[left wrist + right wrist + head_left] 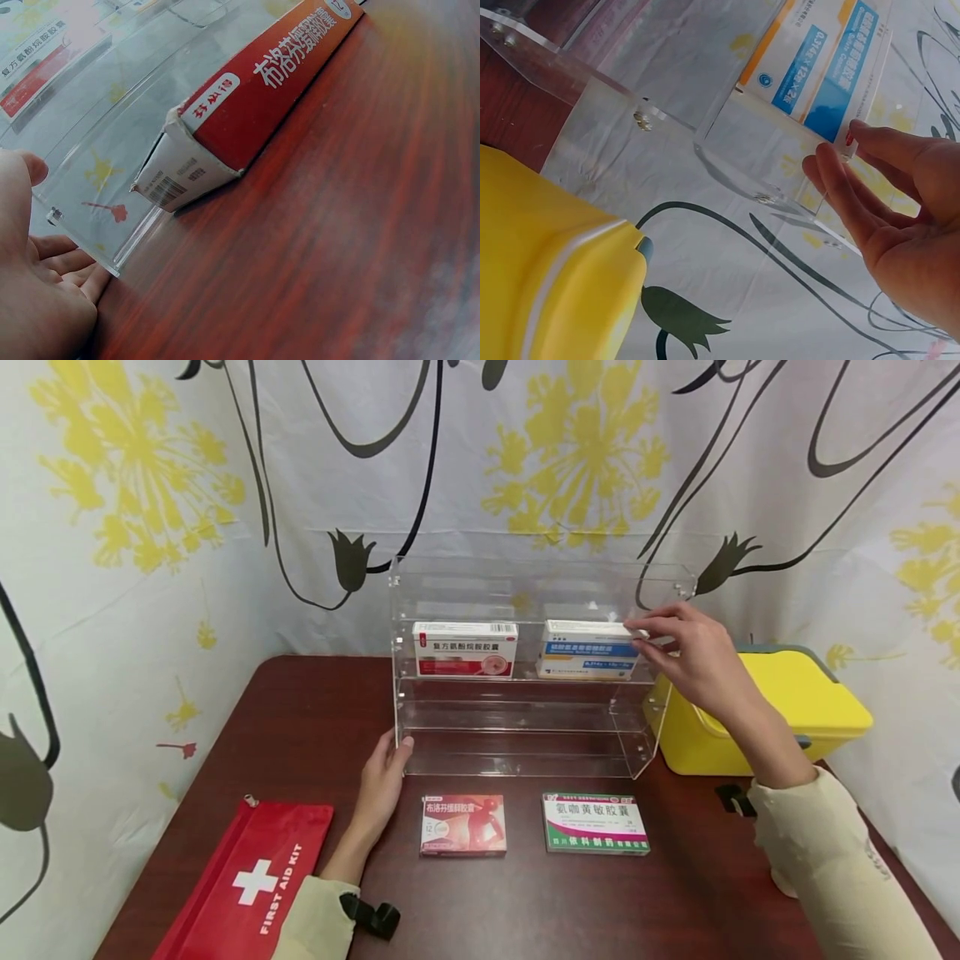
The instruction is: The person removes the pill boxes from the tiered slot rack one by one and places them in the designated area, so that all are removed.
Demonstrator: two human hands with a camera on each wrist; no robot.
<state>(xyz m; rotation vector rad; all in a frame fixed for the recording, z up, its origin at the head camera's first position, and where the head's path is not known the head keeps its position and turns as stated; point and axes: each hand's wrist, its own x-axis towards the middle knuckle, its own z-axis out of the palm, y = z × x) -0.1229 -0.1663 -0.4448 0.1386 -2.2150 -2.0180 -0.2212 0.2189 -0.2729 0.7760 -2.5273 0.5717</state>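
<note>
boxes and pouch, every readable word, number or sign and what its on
"FIRST AID KIT", white cross: red pouch.
"复方氨酚烷胺胶囊": upper red-and-white box.
"芬必得", "布洛芬缓释胶囊", "12": front red box.
"氨咖黄敏胶囊", "四川依科制药有限公司": front green-edged box.
"胶囊", "12": upper blue-and-white box, rest blurred.
Fine print: too small.

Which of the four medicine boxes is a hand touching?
The blue-and-white box on the clear shelf: the right hand pinches its corner, whereas no hand touches any other.
</note>
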